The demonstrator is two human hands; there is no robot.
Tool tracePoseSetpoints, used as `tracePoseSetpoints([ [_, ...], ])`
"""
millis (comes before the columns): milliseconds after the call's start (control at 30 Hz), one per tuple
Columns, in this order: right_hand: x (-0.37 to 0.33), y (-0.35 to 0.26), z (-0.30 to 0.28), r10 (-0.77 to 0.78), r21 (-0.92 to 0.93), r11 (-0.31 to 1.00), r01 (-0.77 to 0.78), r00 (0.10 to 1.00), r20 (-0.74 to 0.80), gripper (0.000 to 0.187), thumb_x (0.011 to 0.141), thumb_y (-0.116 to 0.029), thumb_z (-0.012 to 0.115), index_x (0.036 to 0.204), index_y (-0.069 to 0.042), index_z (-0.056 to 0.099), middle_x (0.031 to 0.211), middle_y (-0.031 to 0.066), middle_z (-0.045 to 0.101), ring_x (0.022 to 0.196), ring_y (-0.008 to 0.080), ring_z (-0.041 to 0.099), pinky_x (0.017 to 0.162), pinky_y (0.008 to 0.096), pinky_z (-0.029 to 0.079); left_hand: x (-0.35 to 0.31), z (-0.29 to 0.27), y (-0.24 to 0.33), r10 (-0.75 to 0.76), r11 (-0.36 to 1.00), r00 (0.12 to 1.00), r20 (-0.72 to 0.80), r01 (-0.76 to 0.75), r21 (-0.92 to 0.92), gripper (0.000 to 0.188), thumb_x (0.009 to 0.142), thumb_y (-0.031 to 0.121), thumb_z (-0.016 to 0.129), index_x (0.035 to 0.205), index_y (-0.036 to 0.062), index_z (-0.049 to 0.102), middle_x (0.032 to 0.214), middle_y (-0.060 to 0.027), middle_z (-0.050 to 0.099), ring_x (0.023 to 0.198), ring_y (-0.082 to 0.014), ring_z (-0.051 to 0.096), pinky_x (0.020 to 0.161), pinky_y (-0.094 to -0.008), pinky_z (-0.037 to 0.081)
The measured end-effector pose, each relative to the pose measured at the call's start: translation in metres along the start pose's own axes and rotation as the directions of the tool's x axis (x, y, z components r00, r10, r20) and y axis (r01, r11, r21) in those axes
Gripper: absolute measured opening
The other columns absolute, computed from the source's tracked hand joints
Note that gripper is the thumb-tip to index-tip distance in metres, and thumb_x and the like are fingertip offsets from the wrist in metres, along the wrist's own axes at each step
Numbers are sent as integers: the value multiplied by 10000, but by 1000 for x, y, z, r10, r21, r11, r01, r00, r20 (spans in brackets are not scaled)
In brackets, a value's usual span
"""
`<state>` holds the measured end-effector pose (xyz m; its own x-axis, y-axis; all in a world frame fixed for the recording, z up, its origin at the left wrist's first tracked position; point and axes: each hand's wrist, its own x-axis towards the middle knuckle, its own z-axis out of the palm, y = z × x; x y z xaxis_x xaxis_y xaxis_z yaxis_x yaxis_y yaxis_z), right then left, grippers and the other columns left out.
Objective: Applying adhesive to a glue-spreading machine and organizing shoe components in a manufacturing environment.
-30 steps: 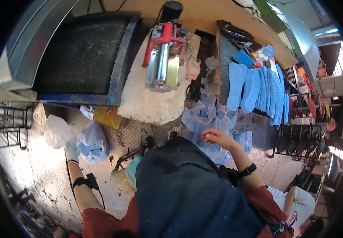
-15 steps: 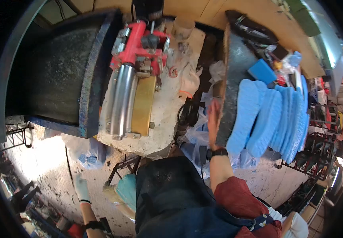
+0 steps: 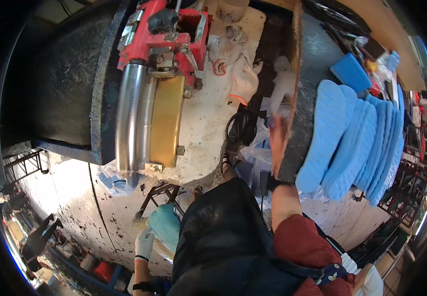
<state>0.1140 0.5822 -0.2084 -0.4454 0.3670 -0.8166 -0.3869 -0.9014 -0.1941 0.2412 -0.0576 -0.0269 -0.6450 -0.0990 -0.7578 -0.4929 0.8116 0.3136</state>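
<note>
My left hand point(image 3: 144, 242), in a white glove, is down at the lower left, its fingers closed at the edge of a stool point(image 3: 164, 226) with a teal seat. My bare right hand point(image 3: 278, 140) lies along the near side of a dark bench top point(image 3: 292, 153), fingers stretched out and somewhat blurred. Several blue textured shoe soles point(image 3: 326, 133) are lined up on that bench, right of this hand. A blue block point(image 3: 350, 72) sits behind them.
A red machine point(image 3: 147, 42) with a steel roller point(image 3: 130, 113) and brass plate point(image 3: 166, 123) stands on a whitish table point(image 3: 206, 133). An orange-cuffed glove point(image 3: 244, 79) lies there. At left is a dark open box point(image 3: 97, 113); plastic bags point(image 3: 258, 148) and a coiled cable point(image 3: 242, 127) fill the gap.
My left hand has moved right, from over the floor to the stool's edge. The right hand stays by the bench side. The view has shifted, and machine and soles appear larger.
</note>
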Motion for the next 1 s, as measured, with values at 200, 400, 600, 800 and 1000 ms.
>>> tracePoseSetpoints([
  [200, -156, 4, -215, -234, -987, 70, 145, 964, 125, 400, 913, -289, 568, 1250, -87, 493, 1211, 76, 553, 1086, 176, 533, 879, 340, 429, 20, -27, 15, 176, 983, 983, 42, -174, -54, 321, 825, 138, 570, 1107, -13, 605, 1045, -152, 641, 975, -242, 613, 871, -330, 461],
  [400, -289, 3, -160, -105, -935, 337, 108, 992, 76, 425, 923, -241, 550, 1288, -37, 474, 1165, 59, 575, 1022, 143, 554, 871, 340, 455, 15, -53, 94, 463, 885, 876, 137, -464, -22, 372, 829, 196, 606, 1128, -24, 582, 1098, -172, 619, 995, -264, 619, 894, -340, 466],
  [600, -407, 48, -44, 292, -754, 627, 196, 838, 461, 399, 950, -198, 493, 1297, -7, 447, 1216, 75, 562, 1099, 190, 547, 936, 365, 435, -62, -31, 248, 966, 256, 257, 22, -965, 50, 775, 723, 252, 748, 1354, 4, 372, 1278, -216, 495, 1220, -303, 456, 1045, -385, 335],
  [800, -463, 77, 16, 449, -643, 743, 186, 575, 684, 362, 952, -160, 465, 1293, -41, 436, 1243, 119, 552, 1144, 244, 535, 944, 412, 432, -76, -8, 261, 780, 488, 486, 395, -867, 103, 720, 752, 182, 703, 1364, 0, 369, 1142, -224, 576, 1084, -359, 568, 949, -406, 443],
  [1000, -473, 104, 58, 504, -397, -166, 903, 423, 753, 600, 861, -192, 613, 1371, -53, 329, 1435, 142, 354, 1285, 254, 386, 1021, 407, 351, -70, -78, 230, 816, 297, 569, 99, -266, -917, 404, 833, 21, 568, 1234, -4, 532, 1072, -98, 628, 977, -184, 611, 849, -317, 494],
])
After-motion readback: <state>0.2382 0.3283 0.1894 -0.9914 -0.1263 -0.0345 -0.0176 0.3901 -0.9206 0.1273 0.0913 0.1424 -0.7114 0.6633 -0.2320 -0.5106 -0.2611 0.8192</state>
